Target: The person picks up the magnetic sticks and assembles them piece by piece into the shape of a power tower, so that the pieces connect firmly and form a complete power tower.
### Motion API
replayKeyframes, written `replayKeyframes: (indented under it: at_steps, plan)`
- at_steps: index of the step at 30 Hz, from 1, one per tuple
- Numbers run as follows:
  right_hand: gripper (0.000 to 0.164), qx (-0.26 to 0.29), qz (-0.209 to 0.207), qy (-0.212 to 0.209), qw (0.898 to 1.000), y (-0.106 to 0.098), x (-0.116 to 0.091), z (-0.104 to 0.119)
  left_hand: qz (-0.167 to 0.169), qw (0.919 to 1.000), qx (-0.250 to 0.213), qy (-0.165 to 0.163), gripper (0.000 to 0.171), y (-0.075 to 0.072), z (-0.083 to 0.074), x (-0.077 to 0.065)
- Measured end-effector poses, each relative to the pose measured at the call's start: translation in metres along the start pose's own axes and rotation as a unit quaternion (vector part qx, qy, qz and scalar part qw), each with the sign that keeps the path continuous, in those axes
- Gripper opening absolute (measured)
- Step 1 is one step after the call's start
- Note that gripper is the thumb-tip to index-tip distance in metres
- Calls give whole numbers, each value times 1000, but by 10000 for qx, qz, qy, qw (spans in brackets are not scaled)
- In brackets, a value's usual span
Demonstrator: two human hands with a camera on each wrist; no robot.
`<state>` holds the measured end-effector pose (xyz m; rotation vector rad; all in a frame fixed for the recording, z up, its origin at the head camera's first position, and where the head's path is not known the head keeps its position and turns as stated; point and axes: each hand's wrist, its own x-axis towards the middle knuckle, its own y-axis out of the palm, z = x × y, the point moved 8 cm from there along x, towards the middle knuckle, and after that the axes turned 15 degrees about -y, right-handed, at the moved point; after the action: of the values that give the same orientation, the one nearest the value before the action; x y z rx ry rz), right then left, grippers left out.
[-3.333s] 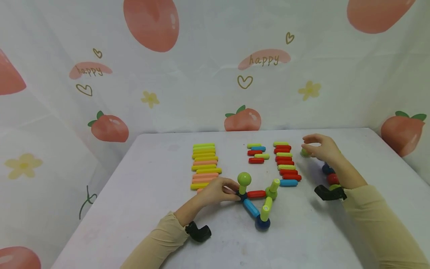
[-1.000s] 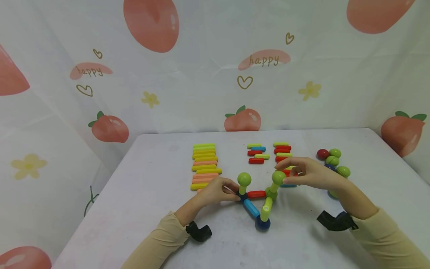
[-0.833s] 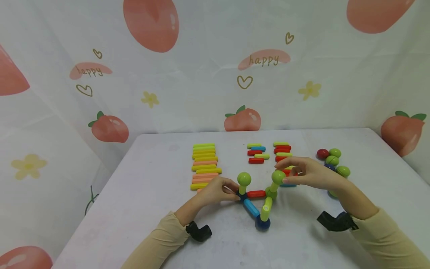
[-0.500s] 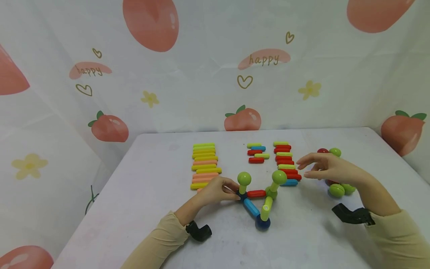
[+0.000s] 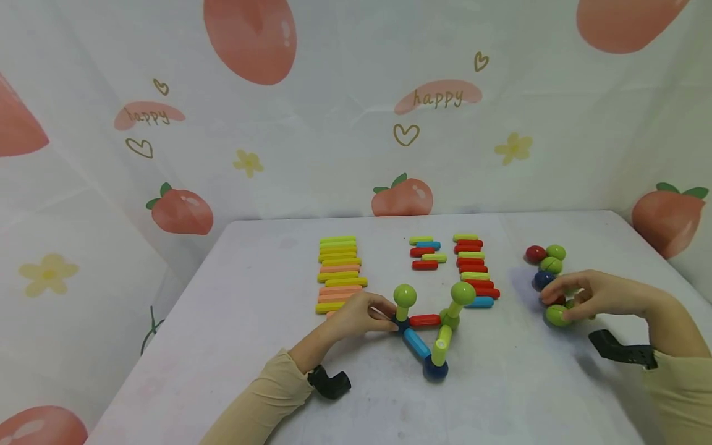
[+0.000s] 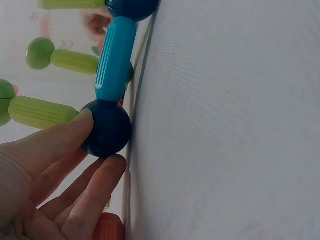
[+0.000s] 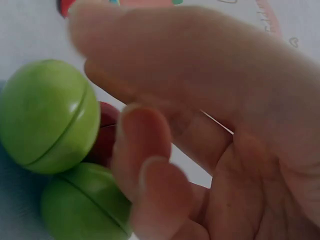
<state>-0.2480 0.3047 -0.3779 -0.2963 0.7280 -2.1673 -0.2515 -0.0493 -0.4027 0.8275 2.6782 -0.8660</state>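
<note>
My left hand (image 5: 364, 318) pinches the dark blue ball (image 6: 106, 129) at the left corner of a triangular frame made of rods and balls. A blue rod (image 5: 416, 344), a red rod (image 5: 424, 321) and lime rods link the corners. Two upright lime rods carry green balls (image 5: 405, 296) on top; the upright rod (image 5: 439, 352) at the near blue corner ball (image 5: 435, 369) has a bare top. My right hand (image 5: 603, 300) reaches over the loose balls at the right, its thumb and fingers loosely bent around a green ball (image 5: 556, 315). In the right wrist view this green ball (image 7: 50, 117) lies just past the fingertips.
Loose red ball (image 5: 536, 254), green balls (image 5: 551, 265) and a blue ball (image 5: 543, 280) stand at the right. Short rods (image 5: 473, 268) lie in two groups behind the frame, and a column of longer yellow and peach rods (image 5: 340, 269) lies at left.
My right hand brought a green ball onto the right-hand upright rod, let go of it, and moved right to the loose balls. The left hand stays on its corner ball.
</note>
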Motion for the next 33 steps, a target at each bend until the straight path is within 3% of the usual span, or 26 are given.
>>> replayKeyframes:
  at_steps: [14, 26, 30, 33]
  plan:
    - [35, 188, 185, 296, 9992, 7, 1, -9, 24, 10000, 7, 39, 31, 0, 0, -1]
    - [41, -229, 37, 901, 9957, 9, 3, -11, 6, 10000, 14, -3, 30, 0, -2, -2]
    - [37, -534, -163, 440, 9975, 6, 10, 5, 3, 10000, 9, -36, 30, 1, -1, -2]
    - [32, -777, -499, -256, 9954, 4, 18, 29, -7, 10000, -2, -84, 30, 1, 0, -1]
